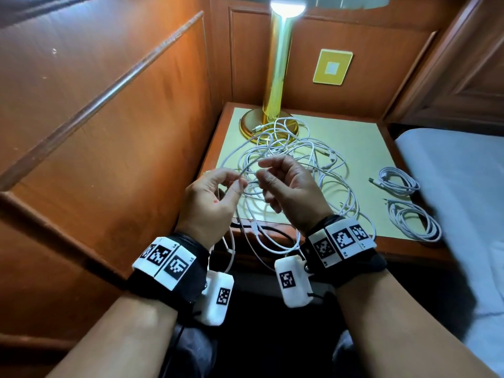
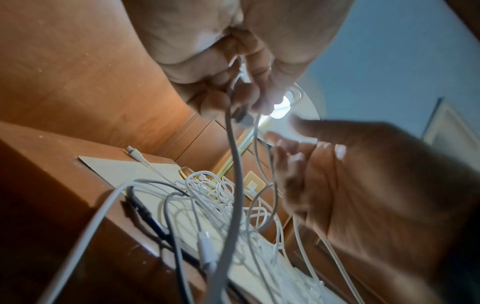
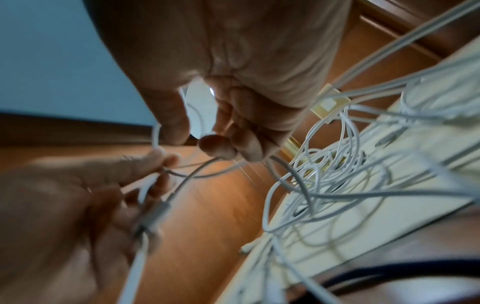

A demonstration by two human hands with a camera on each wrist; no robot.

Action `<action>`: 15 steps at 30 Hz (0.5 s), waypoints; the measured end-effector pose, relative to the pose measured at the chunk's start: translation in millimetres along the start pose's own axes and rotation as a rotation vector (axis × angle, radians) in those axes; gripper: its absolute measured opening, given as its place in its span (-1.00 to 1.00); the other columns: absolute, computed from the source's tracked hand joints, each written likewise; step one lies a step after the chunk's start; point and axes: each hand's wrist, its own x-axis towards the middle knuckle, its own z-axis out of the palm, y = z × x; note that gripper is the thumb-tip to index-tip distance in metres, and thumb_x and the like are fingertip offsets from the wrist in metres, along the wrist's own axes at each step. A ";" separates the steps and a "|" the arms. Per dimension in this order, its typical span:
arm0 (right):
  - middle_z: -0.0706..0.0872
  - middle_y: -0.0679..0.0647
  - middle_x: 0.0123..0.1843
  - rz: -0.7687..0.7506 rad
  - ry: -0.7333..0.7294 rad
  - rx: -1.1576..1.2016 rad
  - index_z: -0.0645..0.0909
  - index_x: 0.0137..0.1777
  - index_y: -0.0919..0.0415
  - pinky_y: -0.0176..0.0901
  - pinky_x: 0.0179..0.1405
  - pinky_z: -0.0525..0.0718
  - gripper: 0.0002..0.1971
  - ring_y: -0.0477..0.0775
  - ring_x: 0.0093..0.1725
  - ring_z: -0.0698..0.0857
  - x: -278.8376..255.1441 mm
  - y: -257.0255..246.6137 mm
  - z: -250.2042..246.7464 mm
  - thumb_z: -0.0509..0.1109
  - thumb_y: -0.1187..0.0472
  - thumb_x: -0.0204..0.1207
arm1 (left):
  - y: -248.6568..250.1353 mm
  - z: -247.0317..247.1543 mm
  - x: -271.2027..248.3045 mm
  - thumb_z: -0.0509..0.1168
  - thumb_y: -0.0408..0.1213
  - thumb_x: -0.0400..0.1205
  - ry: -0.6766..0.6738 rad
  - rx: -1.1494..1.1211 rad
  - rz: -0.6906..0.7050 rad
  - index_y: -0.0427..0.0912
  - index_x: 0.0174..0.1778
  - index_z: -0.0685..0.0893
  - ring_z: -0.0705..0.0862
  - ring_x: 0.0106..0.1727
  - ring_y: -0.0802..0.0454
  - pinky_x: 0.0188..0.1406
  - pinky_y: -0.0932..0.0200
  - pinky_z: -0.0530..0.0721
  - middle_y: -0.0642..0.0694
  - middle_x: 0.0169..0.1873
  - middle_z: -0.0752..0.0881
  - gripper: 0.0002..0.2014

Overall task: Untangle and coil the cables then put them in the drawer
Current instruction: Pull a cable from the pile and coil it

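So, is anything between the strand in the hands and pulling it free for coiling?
Yes. The strand pinched by the left hand and right hand runs back into the tangled pile of white cables on the nightstand, with other loops crossing it.

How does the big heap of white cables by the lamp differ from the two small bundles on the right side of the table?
The heap is a loose tangle; the two bundles are each wound into a neat coil. The heap sprawls from the lamp base over the table front edge; the bundles are compact and lie wholly on top. Both hands, left and right, pinch strands of the heap; the bundles lie untouched. All are thin white cables.
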 end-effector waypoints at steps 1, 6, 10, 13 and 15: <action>0.61 0.08 -0.26 0.001 0.001 -0.134 0.60 0.18 0.18 -0.32 -0.44 0.55 -0.83 -0.08 -0.39 0.58 -0.1 3.7 -1.1 0.44 0.26 0.63 | 1.7 -0.8 1.2 0.42 -0.19 0.67 0.031 -0.040 -0.025 -0.12 -0.13 0.76 0.58 -0.38 0.24 -0.29 0.26 0.53 0.20 -0.42 0.66 -0.89; 0.62 -0.11 -0.30 -0.009 0.007 -0.575 0.69 0.26 0.06 -0.27 -0.23 0.53 -0.71 -0.15 -0.36 0.55 0.1 18.2 -2.7 0.51 0.14 0.56 | 10.4 -8.4 1.9 0.33 -0.16 0.73 0.156 -0.083 -0.028 -0.20 -0.07 0.73 0.53 -0.49 0.01 -0.43 0.20 0.51 -0.12 -0.50 0.59 -0.81; 0.69 -0.08 -0.18 0.018 0.091 -0.669 0.63 0.35 0.02 -0.45 -0.19 0.53 -0.66 -0.14 -0.22 0.63 1.8 17.8 -6.9 0.47 0.09 0.58 | 12.3 -11.1 2.2 0.30 -0.01 0.72 0.249 -0.080 -0.021 -0.08 0.01 0.72 0.57 -0.50 0.02 -0.37 0.17 0.56 -0.04 -0.53 0.61 -0.78; 0.68 -0.07 -0.20 0.049 0.134 -0.706 0.62 0.37 0.06 -0.42 -0.22 0.49 -0.66 -0.13 -0.21 0.61 2.6 18.8 -10.3 0.44 0.08 0.61 | 14.6 -14.4 3.5 0.28 -0.06 0.75 0.280 -0.082 0.000 -0.10 0.05 0.69 0.64 -0.44 -0.01 -0.36 0.10 0.63 -0.08 -0.40 0.68 -0.80; 0.65 -0.08 -0.24 0.094 0.145 -0.732 0.64 0.35 0.07 -0.29 -0.18 0.49 -0.68 -0.17 -0.26 0.59 3.5 21.3 -12.3 0.42 0.08 0.62 | 20.9 -15.2 2.2 0.22 -0.18 0.79 0.290 -0.079 0.031 -0.17 0.05 0.64 0.69 -0.38 0.07 -0.38 0.14 0.67 -0.05 -0.20 0.75 -0.84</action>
